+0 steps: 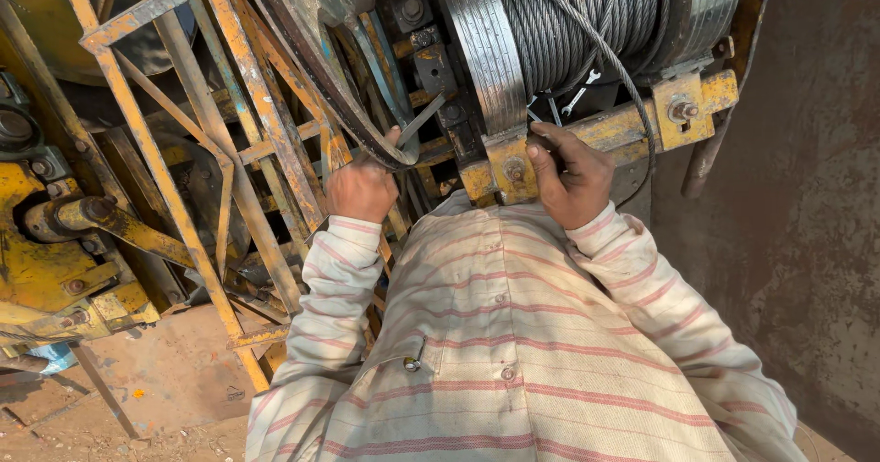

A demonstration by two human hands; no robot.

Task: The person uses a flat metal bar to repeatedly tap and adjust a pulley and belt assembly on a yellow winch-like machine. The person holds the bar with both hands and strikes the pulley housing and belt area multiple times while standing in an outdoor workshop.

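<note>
Below the cable drum (pixel 587 22), left hand (pixel 362 190) grip closed around black belt (pixel 312 68), right hand (pixel 570 176) clasping yellow bracket (pixel 510 170)

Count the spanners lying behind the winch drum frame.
1: a small open-ended spanner lies below the wire rope drum, just above the right hand. Others may be hidden behind the yellow frame.
</note>
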